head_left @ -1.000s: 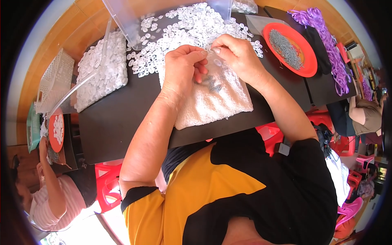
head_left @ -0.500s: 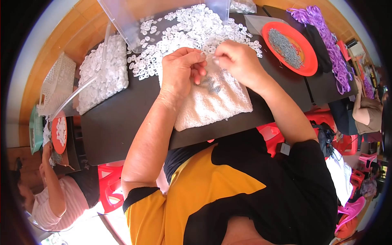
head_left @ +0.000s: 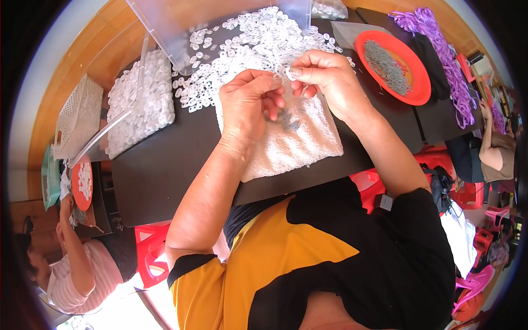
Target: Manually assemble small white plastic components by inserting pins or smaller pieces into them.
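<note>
Between the thumb and forefinger of my right hand (head_left: 324, 77) is a small white plastic piece (head_left: 289, 73). My left hand (head_left: 250, 102) is close beside it, thumb and forefinger pinched together; whatever is in that pinch is too small to make out. Both hands are raised over a folded cream towel (head_left: 297, 148). On the towel, partly hidden by my left fingers, lies a small cluster of thin grey metal pins (head_left: 291, 122). Beyond my hands spreads a heap of white oval plastic pieces with holes (head_left: 258, 41).
A red plate (head_left: 421, 82) of grey pins stands at the right, near purple ribbons (head_left: 445, 60). To the left lies a clear bag full of white pieces (head_left: 140, 104). A clear plastic bin (head_left: 165, 33) stands behind. Another person (head_left: 82, 264) sits at far left.
My right hand has turned so its thumb and the white piece show. Both hands sit slightly lower in the picture, still close together.
</note>
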A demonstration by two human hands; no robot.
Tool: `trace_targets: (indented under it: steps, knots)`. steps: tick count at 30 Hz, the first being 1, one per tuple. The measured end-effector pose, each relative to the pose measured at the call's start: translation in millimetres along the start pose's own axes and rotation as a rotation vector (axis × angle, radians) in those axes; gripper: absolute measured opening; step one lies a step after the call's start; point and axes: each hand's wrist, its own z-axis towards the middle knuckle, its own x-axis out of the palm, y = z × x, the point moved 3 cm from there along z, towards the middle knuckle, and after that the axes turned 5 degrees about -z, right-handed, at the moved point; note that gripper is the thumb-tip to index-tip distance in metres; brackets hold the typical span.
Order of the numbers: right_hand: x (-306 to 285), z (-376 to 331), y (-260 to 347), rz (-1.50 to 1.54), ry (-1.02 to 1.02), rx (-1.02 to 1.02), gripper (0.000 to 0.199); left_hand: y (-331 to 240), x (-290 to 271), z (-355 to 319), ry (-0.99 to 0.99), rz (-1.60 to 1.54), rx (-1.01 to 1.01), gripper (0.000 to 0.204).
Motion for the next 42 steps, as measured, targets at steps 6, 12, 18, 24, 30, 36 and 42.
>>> trace_targets:
  steps: [6,12,18,24,30,36,42]
  knots:
    - [1.1,0.9,1.5,-0.055,0.007,-0.027,0.012,-0.1,0.5,-1.4,-0.006,0.001,0.009,0.006]
    - [3.2,2.9,1.1,-0.099,0.04,-0.04,0.012,-2.0,6.7,-6.3,0.009,0.055,0.038,0.006]
    - [-5.2,3.3,6.5,-0.001,0.059,-0.022,0.01,-3.6,11.1,-8.8,0.092,0.097,0.087,0.012]
    - [-15.8,4.0,8.3,0.066,0.22,0.042,0.011,-7.1,20.9,-14.4,0.215,0.192,0.157,0.022]
    - [-14.4,-0.4,8.1,0.15,0.272,0.092,0.014,-5.3,14.6,-12.0,0.248,0.26,0.236,0.026]
    - [-14.2,-0.8,6.8,0.105,0.282,0.087,0.017,-8.2,22.8,-17.4,0.241,0.272,0.231,0.025]
    - [-5.3,-4.2,6.5,0.105,0.262,0.096,0.018,-7.1,17.0,-16.5,0.236,0.309,0.277,0.025]
